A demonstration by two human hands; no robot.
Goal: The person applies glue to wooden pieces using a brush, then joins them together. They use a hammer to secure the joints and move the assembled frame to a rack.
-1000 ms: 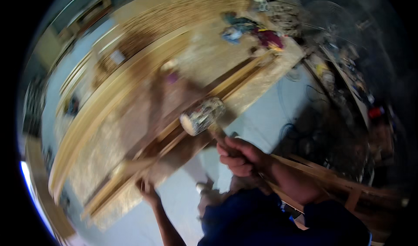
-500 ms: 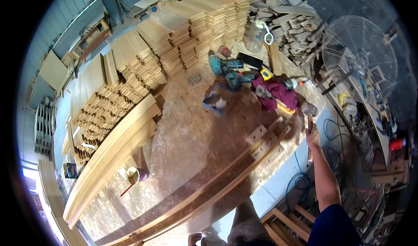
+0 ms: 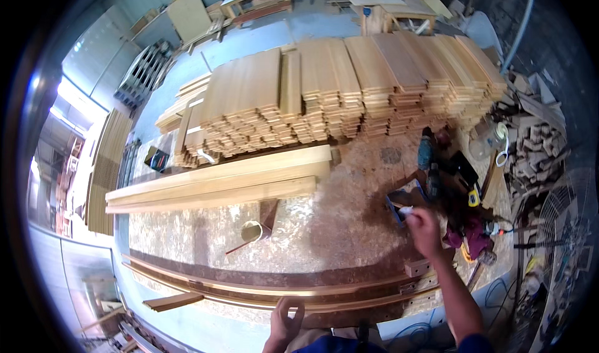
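My right hand [image 3: 426, 231] is over the right part of the workbench, its fingers closed around a small white bottle-like thing [image 3: 405, 210], mostly hidden by them. Just beyond is a flat blue-edged piece [image 3: 394, 210]. At the near edge of the bench, my left hand [image 3: 286, 325] is loosely curled, thumb apart from the fingers, with nothing visible in it. Its fingertips overlap the long narrow wooden strips [image 3: 237, 294]; whether they touch I cannot tell. A mallet [image 3: 486, 257] lies right of my right forearm, beside a maroon cloth [image 3: 474, 237].
Stacked boards [image 3: 249, 84] line the far side of the bench [image 3: 349, 228]. Long pale planks [image 3: 218, 178] and a cup [image 3: 253, 230] with a red stick lie left. Drills [image 3: 425, 153], a yellow tape measure [image 3: 474, 197] and a jar [image 3: 483, 146] stand right. A wire fan [image 3: 564, 212] is beyond.
My right hand has let go of the mallet, moved left and taken the small white thing. My left hand has come up to the wooden strips. The view has turned left.
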